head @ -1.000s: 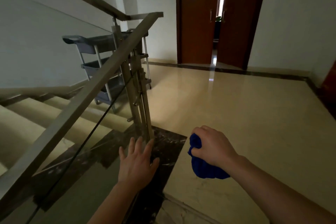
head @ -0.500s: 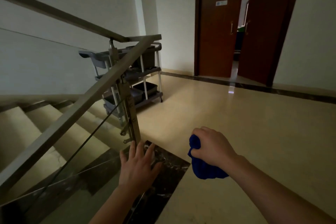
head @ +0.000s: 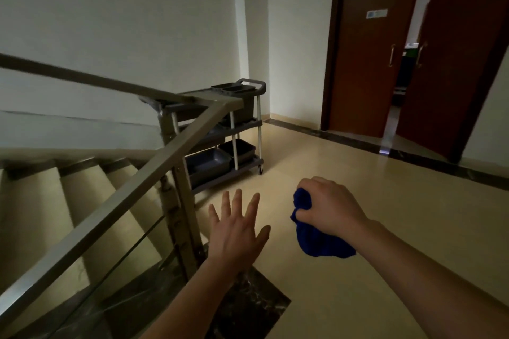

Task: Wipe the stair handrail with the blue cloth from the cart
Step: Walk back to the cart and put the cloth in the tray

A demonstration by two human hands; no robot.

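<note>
My right hand (head: 329,208) is closed around a bunched blue cloth (head: 316,239), which hangs below the fist over the floor. My left hand (head: 238,231) is spread flat with fingers apart, holding nothing, just right of the metal end post (head: 183,201). The stair handrail (head: 132,190) is a flat metal bar that slopes up from the lower left to a corner at the post top, then runs left along the upper flight. Both hands are to the right of the rail and do not touch it. The grey cart (head: 234,132) stands behind the post.
Glass panels (head: 91,270) fill the space under the rail. Beige steps (head: 82,201) rise at the left. Brown double doors (head: 385,58) stand partly ajar at the far right. A dark marble inlay (head: 248,308) lies in the glossy landing floor.
The view has swung left and closer, so the cart and doors have shifted right. My left hand has lifted from beside the post base. The right hand still holds the cloth.
</note>
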